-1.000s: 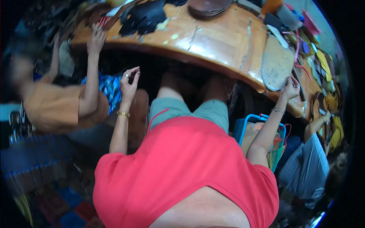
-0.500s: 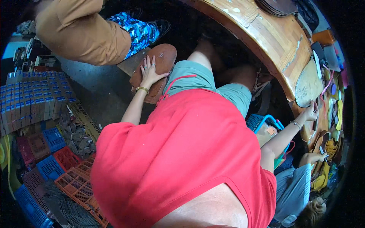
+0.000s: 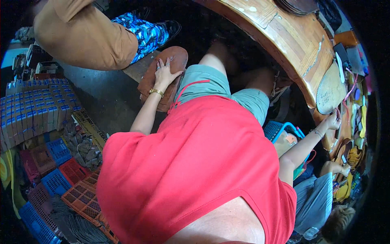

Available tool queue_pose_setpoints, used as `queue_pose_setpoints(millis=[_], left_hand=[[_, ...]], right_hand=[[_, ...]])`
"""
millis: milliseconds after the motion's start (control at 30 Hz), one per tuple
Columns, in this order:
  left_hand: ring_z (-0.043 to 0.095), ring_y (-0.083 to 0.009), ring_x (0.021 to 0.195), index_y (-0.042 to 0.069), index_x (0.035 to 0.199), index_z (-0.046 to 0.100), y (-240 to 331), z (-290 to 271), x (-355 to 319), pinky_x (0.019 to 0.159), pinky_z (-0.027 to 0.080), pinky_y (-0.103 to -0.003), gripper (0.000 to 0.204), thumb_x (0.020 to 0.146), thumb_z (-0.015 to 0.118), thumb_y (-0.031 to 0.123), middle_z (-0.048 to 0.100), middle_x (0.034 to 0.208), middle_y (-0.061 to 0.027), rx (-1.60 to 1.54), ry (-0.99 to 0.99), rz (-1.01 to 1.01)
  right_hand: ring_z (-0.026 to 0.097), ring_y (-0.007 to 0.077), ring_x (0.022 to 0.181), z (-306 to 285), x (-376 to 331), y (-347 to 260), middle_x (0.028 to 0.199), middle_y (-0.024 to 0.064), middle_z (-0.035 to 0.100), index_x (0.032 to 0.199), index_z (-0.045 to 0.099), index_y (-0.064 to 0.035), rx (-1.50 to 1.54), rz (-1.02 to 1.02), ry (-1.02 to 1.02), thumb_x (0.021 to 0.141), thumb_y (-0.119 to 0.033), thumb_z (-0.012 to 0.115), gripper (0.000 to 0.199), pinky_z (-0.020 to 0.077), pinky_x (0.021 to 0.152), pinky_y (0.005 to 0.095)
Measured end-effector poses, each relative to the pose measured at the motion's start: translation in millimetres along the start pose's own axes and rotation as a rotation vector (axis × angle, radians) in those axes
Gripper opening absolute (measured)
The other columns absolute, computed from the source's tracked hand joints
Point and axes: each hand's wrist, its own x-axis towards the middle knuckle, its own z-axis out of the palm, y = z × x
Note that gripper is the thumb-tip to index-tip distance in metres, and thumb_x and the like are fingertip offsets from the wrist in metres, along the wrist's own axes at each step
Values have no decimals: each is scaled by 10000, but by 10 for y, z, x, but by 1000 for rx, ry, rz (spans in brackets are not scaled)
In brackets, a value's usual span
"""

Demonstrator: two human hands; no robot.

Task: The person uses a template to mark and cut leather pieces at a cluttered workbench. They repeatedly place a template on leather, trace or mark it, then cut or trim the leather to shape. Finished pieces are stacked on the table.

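Note:
My left hand (image 3: 163, 76) lies with fingers spread on brown leather-like pieces (image 3: 177, 56), rounded at the far end, which rest on a bench beside my left thigh. At the near edge of the wooden table, my right hand (image 3: 333, 120) has its fingers curled together in a pinch. Whatever they hold is too small or hidden to make out. Just beyond that hand, a flat beige oval piece (image 3: 330, 91) with a dark edging lies on the table.
The wooden table (image 3: 284, 38) curves along the right. Below its edge stands a blue basket (image 3: 274, 130). Co-workers sit at left, in brown clothing (image 3: 91, 40), and at lower right, in grey (image 3: 315, 199). Stacked boxes (image 3: 36, 110) and plastic crates (image 3: 81, 195) fill the left side.
My left hand has turned slightly on the leather, its fingers now a little farther right. My right hand stays nearly in place. The lower-right co-worker's head has shifted right.

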Motion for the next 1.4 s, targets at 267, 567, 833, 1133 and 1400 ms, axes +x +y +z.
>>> queue_pose_setpoints(millis=[267, 567, 833, 1133, 1400], left_hand=[[417, -579, 1203, -49, 1410, 317, 108, 126, 13, 929, 479, -512, 920, 753, 692, 476, 355, 1290, -477, 155, 22, 35], [644, -449, 811, -32, 1277, 471, 89, -71, -77, 678, 538, -491, 470, 869, 520, 195, 611, 832, -353, -126, 16, 88], [518, -85, 569, -26, 1064, 609, 203, -1437, 347, 496, 380, -256, 236, 860, 578, 91, 610, 668, -60, -650, 80, 315], [531, -156, 650, 29, 1096, 587, 2220, -3095, 397, 623, 424, -283, 177, 931, 522, 36, 653, 868, -81, -727, 127, 812], [564, -261, 583, 11, 1046, 608, 4290, -2873, 730, 570, 461, -309, 191, 895, 502, -40, 609, 781, -177, -987, 619, 1444]], right_hand=[[655, 205, 752, 3, 18, 13, 844, 156, 689, 820, 667, 85, 61, 8, -13, 697, 131, 705, 137, 564, 720, 303], [664, 228, 751, 16, -7, 19, 852, 175, 684, 811, 652, 87, 132, 54, 6, 722, 157, 668, 114, 577, 698, 317], [662, 212, 739, 1, -32, 25, 840, 167, 688, 826, 670, 82, 84, 22, 8, 718, 129, 701, 122, 567, 706, 308], [617, 151, 695, 209, -134, -69, 813, 108, 689, 838, 692, 43, -91, -40, -26, 639, -92, 873, 301, 534, 682, 287], [630, 140, 727, 141, -301, -370, 824, 88, 686, 894, 659, 28, -288, -6, -68, 663, -104, 859, 333, 519, 666, 264]])
